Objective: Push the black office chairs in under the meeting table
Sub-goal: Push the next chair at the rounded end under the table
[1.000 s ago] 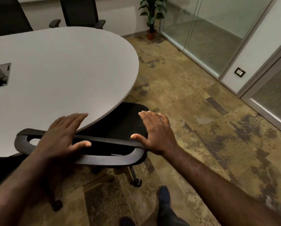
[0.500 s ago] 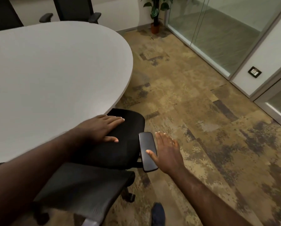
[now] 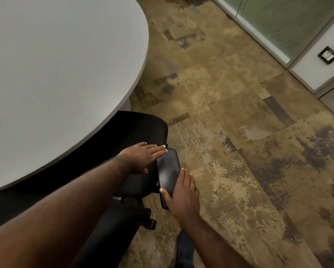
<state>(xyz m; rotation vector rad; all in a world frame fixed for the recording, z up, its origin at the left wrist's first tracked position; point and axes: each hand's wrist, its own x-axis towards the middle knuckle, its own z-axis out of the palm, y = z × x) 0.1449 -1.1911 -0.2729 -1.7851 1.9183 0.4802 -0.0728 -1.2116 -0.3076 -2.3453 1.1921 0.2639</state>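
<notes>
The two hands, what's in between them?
In the head view, the chair's black armrest pad lies between the left hand and the right hand.

Round-ended grey meeting table top overhangs black fabric chair seat, so no room above seat on that side. Left hand flat on seat, fingertips at black plastic armrest pad; right hand against pad's outer edge. Mottled brown carpet floor to the right lies open as far as frosted glass partition.
</notes>
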